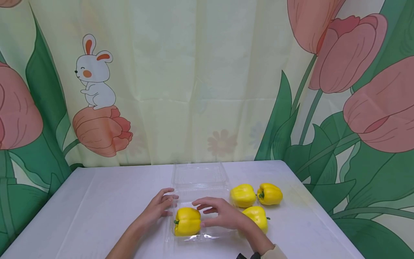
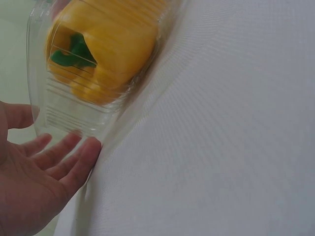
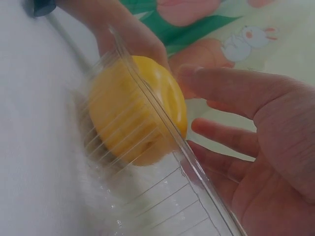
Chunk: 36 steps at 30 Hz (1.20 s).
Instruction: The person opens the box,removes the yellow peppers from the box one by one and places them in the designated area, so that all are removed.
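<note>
A yellow bell pepper (image 1: 187, 221) lies on its side in the left part of a clear plastic clamshell container (image 1: 220, 235), its green stem facing left. My left hand (image 1: 157, 205) is at the container's left side, with loosely spread fingers by the ribbed wall; in the left wrist view the fingertips (image 2: 92, 146) seem to touch it. Over the container reaches my right hand (image 1: 223, 213), just right of the pepper. Its fingers are spread and lightly bent, and the right wrist view shows nothing gripped. Whether the right thumb touches the pepper I cannot tell.
Right of the container sit three more yellow peppers: one at the back (image 1: 243, 195), one farther right (image 1: 270, 194), and one nearer (image 1: 257, 217), partly behind my right forearm. The container's lid (image 1: 200, 175) lies folded back. A white cloth covers the table (image 1: 106, 201); a printed curtain (image 1: 194, 82) hangs behind.
</note>
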{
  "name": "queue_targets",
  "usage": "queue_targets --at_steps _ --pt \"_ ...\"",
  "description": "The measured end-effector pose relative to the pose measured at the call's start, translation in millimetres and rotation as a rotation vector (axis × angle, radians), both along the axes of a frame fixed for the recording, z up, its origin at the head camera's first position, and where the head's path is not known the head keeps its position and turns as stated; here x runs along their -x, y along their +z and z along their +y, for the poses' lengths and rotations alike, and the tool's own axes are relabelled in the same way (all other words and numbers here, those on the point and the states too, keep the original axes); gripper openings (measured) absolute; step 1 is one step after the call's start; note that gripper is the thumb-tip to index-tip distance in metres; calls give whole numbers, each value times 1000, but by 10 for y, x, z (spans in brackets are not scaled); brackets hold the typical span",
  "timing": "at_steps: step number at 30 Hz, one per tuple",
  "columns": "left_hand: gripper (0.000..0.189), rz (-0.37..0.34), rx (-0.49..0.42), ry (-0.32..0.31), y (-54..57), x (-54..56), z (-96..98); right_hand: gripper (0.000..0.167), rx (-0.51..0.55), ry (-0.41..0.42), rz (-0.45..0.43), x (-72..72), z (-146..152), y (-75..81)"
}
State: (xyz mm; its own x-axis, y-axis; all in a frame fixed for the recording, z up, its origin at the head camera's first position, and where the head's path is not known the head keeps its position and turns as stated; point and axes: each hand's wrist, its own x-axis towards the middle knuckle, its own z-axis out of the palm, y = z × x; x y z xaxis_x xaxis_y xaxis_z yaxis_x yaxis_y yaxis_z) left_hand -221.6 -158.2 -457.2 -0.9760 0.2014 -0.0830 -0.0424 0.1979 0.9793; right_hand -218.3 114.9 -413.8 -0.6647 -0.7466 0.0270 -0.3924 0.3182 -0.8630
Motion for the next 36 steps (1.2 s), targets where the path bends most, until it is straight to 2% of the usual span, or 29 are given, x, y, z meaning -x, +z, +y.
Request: queue_targets --at_steps 13,24,36 --pt "48 -2 -6 -5 6 -10 -5 53 -12 -1 -24 15 -53 -39" --pt "49 7 5 -9 4 -4 -1 52 -29 0 -6 18 -87 -80" --pt "49 1 5 4 8 -2 8 53 -20 2 -43 12 -117 -101"
